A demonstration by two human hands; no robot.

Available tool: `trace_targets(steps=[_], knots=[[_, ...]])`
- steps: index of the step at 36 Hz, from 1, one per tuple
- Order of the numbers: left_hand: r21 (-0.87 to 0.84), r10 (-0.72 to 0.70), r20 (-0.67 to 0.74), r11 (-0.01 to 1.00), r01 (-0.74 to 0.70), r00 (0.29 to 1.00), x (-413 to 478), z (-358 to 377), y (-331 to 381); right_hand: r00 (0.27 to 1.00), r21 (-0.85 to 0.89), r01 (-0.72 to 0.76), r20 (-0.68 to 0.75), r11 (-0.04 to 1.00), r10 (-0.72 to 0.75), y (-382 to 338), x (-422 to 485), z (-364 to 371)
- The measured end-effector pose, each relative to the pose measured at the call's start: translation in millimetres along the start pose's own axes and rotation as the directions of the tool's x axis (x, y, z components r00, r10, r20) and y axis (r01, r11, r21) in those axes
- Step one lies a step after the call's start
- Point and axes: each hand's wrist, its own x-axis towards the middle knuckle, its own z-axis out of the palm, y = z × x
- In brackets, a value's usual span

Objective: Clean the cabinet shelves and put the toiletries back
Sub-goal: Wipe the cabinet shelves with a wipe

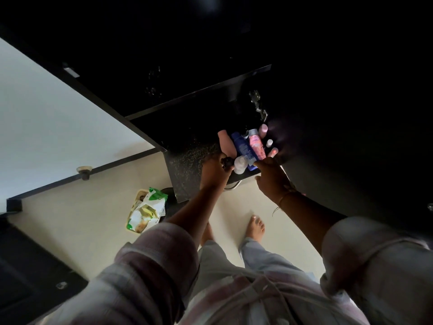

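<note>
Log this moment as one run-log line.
stage: restocking | left hand: grips small dark item | right hand: at blue bottle | toiletries on dark shelf

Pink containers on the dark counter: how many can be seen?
3, maybe more. A peach-pink tube stands leftmost, a pink bottle sits right of the blue bottle, and a pale pink bottle lies behind it. Small pinkish caps farther right are too blurred to classify.

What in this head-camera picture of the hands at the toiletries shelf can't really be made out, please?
- Head view: the cabinet interior above the shelf is lost in darkness.
- Bottle labels, as on the blue bottle and pink bottle, are too small to read.
- The small dark thing at the left hand is half covered by fingers.
- The right hand hides its fingertips behind the bottles.
- The green packet on the floor: print blurred.
</note>
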Motion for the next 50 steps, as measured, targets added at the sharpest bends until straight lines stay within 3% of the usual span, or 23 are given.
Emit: trace_targets(steps=[7, 20, 30, 50], knots=[[-0.006, -0.027, -0.029, 1.0, 0.026, 0.999, -3.0, 4.9, 1.7, 0.999, -0.1, 0.004, 0.043, 0.995, 0.001, -5.6, 0.6, -4.1], [-0.036, -0.04, -0.032, 0.999, 0.039, 0.999, -5.2, 5.9, 3.6, 0.992, 0.094, 0.111, -0.07, 0.989, -0.105, -25.1, 3.1, -4.0], [-0.043, -0.025, -0.044, 0.999, 0.023, 0.999, -3.2, 12.7, 4.7, 0.983, 0.103, 0.171, -0.09, 0.98, -0.162, -29.2, 7.1, -7.0], [-0.066, -0.06, -0.026, 0.996, 0.058, 0.998, -4.7, 15.1, 8.2, 0.992, 0.049, 0.097, -0.082, 0.994, -0.093, -29.5, -1.3, -12.8]])
